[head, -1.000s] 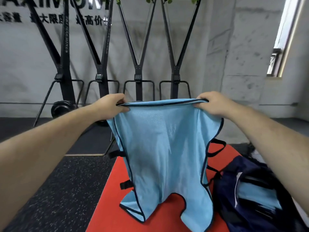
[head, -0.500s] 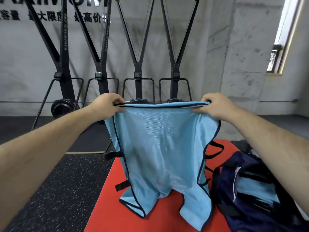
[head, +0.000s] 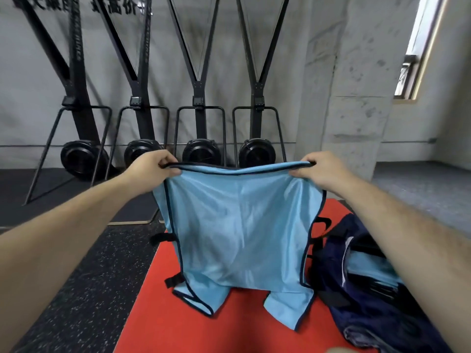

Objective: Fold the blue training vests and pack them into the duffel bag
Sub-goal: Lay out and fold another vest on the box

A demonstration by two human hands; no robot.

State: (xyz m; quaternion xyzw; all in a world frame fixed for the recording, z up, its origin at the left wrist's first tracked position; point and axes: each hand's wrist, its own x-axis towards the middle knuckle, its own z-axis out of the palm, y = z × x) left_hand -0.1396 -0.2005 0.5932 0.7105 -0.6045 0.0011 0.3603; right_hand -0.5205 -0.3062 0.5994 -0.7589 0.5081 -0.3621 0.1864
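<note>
A light blue training vest [head: 239, 225] with dark trim hangs upside down in front of me, stretched between both hands. My left hand [head: 150, 169] pinches its top left corner and my right hand [head: 321, 171] pinches the top right corner. The vest's shoulder straps touch the red mat [head: 158, 314] below. A navy duffel bag [head: 362, 289] lies open at the right on the mat, with more light blue fabric [head: 367, 268] showing inside it under my right forearm.
Several black ski-trainer machines [head: 198, 149] stand in a row against the grey wall behind the vest. Speckled black rubber floor [head: 96, 276] spreads to the left of the mat. A concrete pillar [head: 356, 110] and a window [head: 413, 52] are at the right.
Both hands have lowered the vest, so its straps now lie on the red mat. The hands have spread slightly wider and the top edge sags a little. The camera has tilted down.
</note>
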